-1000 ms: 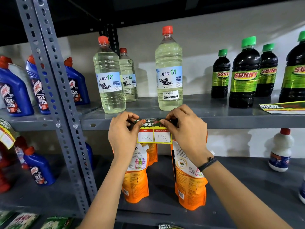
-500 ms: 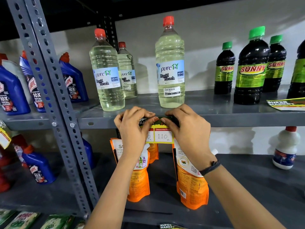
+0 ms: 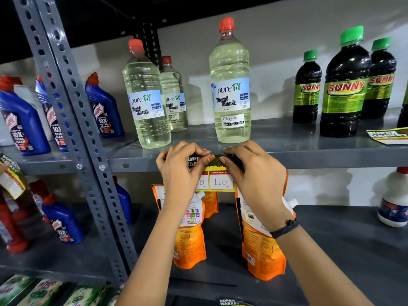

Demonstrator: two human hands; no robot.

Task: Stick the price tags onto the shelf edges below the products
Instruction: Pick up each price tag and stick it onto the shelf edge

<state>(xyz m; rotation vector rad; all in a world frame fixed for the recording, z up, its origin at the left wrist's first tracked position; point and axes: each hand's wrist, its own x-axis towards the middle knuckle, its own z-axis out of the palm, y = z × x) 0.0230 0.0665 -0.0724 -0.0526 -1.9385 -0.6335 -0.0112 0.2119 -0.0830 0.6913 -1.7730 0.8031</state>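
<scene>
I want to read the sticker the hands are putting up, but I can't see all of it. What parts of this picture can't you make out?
All in the head view:
- Price tag: the left hand covers the first price; only "110" reads.
- Tag's top banner: fingers hide most of it.
- Second tag: cut off by the right edge.
- Orange pouches: print too small, tops behind the right hand.
- Whether the tag has stuck: can't tell.

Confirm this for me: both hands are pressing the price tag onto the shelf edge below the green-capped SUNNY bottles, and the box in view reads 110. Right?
Not quite. In the head view the left hand and right hand press the price tag onto the shelf edge below the red-capped pureTY liquid bleach bottles, not the SUNNY bottles farther right. The box does read 110.
</scene>
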